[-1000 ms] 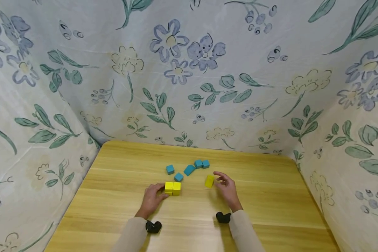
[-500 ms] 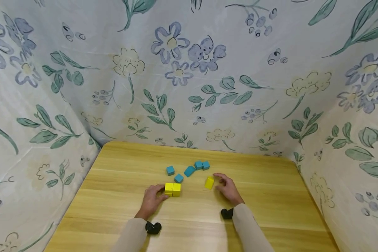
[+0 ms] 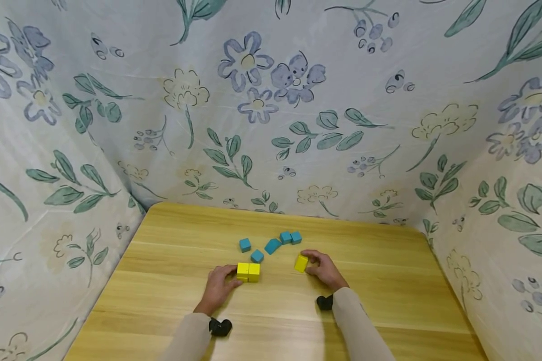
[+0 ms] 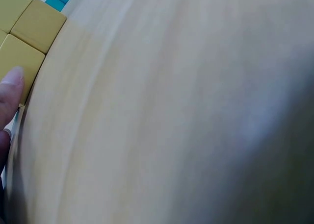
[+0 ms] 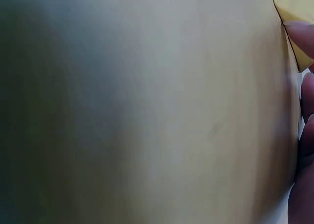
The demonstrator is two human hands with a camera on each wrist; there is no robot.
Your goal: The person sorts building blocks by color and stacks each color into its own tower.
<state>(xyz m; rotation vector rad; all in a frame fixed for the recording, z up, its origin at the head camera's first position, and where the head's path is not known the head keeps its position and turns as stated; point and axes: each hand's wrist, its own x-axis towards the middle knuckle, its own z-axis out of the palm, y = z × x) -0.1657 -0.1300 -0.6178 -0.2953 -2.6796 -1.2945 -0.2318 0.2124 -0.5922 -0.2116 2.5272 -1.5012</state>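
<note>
From my head view, the small, smooth yellow block (image 3: 300,263) lies at about ten o'clock of the right hand (image 3: 326,271), its long axis running roughly one to seven. That hand is nearer, its thumb and forefinger pinching the block. The cluster of smooth yellow cubes (image 3: 254,269) sits well apart, toward nine o'clock, gripped by the left hand (image 3: 219,286). I can't see either hand's far fingertips; both wrist views cut off the blocks.
</note>
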